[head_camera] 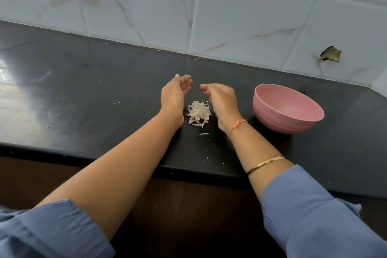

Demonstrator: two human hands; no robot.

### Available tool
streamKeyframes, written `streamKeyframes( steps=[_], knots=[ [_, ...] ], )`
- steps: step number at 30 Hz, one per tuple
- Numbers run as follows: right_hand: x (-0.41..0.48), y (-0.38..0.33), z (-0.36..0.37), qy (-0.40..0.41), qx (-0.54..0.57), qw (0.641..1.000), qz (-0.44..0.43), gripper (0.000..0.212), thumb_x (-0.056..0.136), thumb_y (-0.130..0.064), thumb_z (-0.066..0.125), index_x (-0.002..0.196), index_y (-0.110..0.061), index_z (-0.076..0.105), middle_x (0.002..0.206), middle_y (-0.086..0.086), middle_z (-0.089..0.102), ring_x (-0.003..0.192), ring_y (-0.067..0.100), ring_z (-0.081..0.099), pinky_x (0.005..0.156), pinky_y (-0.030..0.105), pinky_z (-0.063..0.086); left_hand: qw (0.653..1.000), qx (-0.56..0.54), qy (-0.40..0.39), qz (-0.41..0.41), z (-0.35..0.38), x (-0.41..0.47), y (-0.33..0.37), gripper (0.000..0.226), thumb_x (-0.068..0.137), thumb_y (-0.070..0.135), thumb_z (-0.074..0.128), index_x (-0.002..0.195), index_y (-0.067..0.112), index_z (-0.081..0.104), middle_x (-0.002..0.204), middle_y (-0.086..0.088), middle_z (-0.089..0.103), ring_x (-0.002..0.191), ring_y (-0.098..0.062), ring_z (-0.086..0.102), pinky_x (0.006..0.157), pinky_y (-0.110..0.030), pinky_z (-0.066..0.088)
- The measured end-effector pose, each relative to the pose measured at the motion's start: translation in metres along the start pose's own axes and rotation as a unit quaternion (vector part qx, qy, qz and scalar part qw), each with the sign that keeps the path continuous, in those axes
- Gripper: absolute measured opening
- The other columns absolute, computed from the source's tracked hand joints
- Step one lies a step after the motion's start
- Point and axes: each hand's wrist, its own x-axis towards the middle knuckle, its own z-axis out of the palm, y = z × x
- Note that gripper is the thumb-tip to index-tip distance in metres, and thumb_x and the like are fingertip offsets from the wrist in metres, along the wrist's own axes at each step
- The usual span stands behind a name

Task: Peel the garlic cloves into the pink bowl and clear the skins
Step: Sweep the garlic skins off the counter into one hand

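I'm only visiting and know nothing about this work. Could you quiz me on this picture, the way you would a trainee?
1. Fill in: the skins lie in a pile on the counter between the two ____.
2. True or false: the skins are inside the bowl.
3. Pick one. The bowl stands: A) to the right of the right hand; B) between the hands; C) at the counter's front edge.

Key: 1 hands, that is the left hand and the right hand; 2 false; 3 A.
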Motion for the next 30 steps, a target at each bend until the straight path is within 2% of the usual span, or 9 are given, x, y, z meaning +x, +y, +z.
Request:
streamKeyframes(
  steps=[3, 5, 8, 11, 14, 17, 22, 27, 30],
  knots=[
    [-0.003, 0.001, -0.017, -0.133, -0.151, 0.978, -0.052, 0.031, 0.091, -0.018, 0.056, 0.121, -0.013, 0.06, 0.12, 0.001, 0.057, 0.103, 0.005, 0.054, 0.079, 0.009, 0.04, 0.998, -0.019, 0.052, -0.004, -0.003, 0.007, 0.001, 0.039, 0.102, 0.02, 0.034, 0.081, 0.01, 0.064, 0.084, -0.001, 0.069, 0.087, -0.013, 0.066, 0.099, -0.028, 0.046],
    [-0.005, 0.008, -0.023, -0.218, -0.267, 0.936, -0.077, 0.054, 0.086, -0.038, 0.063, 0.135, -0.02, 0.046, 0.136, 0.001, 0.041, 0.125, 0.01, 0.041, 0.096, 0.018, 0.033, 0.997, -0.03, 0.077, -0.002, -0.004, 0.01, 0.002, 0.04, 0.102, 0.02, 0.033, 0.08, 0.009, 0.064, 0.082, -0.003, 0.069, 0.084, -0.014, 0.066, 0.091, -0.025, 0.049],
    [-0.009, 0.018, -0.022, -0.262, -0.399, 0.867, -0.144, 0.084, 0.073, -0.061, 0.066, 0.142, -0.027, 0.033, 0.143, 0.003, 0.033, 0.135, 0.02, 0.029, 0.112, 0.035, 0.026, 0.995, -0.038, 0.093, 0.001, -0.005, 0.01, 0.003, 0.039, 0.102, 0.02, 0.033, 0.083, 0.007, 0.065, 0.085, -0.005, 0.069, 0.082, -0.014, 0.067, 0.074, -0.017, 0.051],
    [-0.005, 0.021, -0.017, -0.248, -0.47, 0.823, -0.201, 0.077, 0.073, -0.071, 0.056, 0.138, -0.034, 0.036, 0.132, 0.003, 0.04, 0.13, 0.026, 0.031, 0.11, 0.042, 0.025, 0.995, -0.02, 0.097, -0.001, -0.005, 0.01, 0.002, 0.04, 0.102, 0.023, 0.034, 0.083, 0.009, 0.066, 0.086, -0.004, 0.071, 0.082, -0.014, 0.069, 0.079, -0.02, 0.051],
    [0.002, 0.021, -0.011, -0.214, -0.511, 0.795, -0.248, 0.05, 0.085, -0.061, 0.049, 0.123, -0.029, 0.05, 0.111, 0.004, 0.045, 0.113, 0.027, 0.039, 0.098, 0.039, 0.031, 0.994, -0.021, 0.104, -0.002, -0.007, 0.012, 0.003, 0.04, 0.102, 0.023, 0.033, 0.084, 0.009, 0.066, 0.087, -0.004, 0.07, 0.079, -0.013, 0.068, 0.073, -0.02, 0.05],
    [0.01, 0.021, -0.006, -0.184, -0.532, 0.783, -0.265, 0.038, 0.093, -0.049, 0.045, 0.11, -0.016, 0.053, 0.101, 0.008, 0.045, 0.103, 0.03, 0.044, 0.086, 0.037, 0.039, 0.994, -0.023, 0.104, -0.011, -0.007, 0.013, 0.004, 0.039, 0.102, 0.024, 0.032, 0.087, 0.009, 0.065, 0.087, -0.003, 0.069, 0.076, -0.011, 0.067, 0.063, -0.015, 0.046],
    [0.022, 0.022, 0.0, -0.149, -0.565, 0.768, -0.262, 0.027, 0.098, -0.038, 0.039, 0.092, -0.012, 0.046, 0.1, 0.014, 0.056, 0.096, 0.037, 0.054, 0.067, 0.035, 0.034, 0.995, -0.027, 0.088, -0.029, -0.007, 0.012, 0.005, 0.039, 0.102, 0.024, 0.033, 0.083, 0.012, 0.064, 0.083, -0.001, 0.068, 0.075, -0.01, 0.066, 0.069, -0.02, 0.045],
    [0.028, 0.022, 0.002, -0.082, -0.572, 0.794, -0.191, 0.024, 0.099, -0.026, 0.042, 0.1, -0.004, 0.051, 0.107, 0.021, 0.061, 0.099, 0.04, 0.056, 0.07, 0.034, 0.035, 0.998, -0.028, 0.023, -0.058, -0.005, 0.005, 0.005, 0.032, 0.103, 0.026, 0.032, 0.089, 0.016, 0.06, 0.089, 0.0, 0.066, 0.087, -0.012, 0.064, 0.093, -0.026, 0.041],
    [0.036, 0.018, 0.003, -0.056, -0.528, 0.84, -0.114, 0.024, 0.096, -0.023, 0.046, 0.101, -0.001, 0.058, 0.105, 0.02, 0.063, 0.101, 0.037, 0.057, 0.073, 0.031, 0.038, 0.997, -0.043, -0.005, -0.064, -0.003, 0.0, 0.006, 0.033, 0.103, 0.028, 0.032, 0.092, 0.015, 0.06, 0.091, -0.001, 0.065, 0.091, -0.015, 0.062, 0.101, -0.03, 0.038]
  ],
)
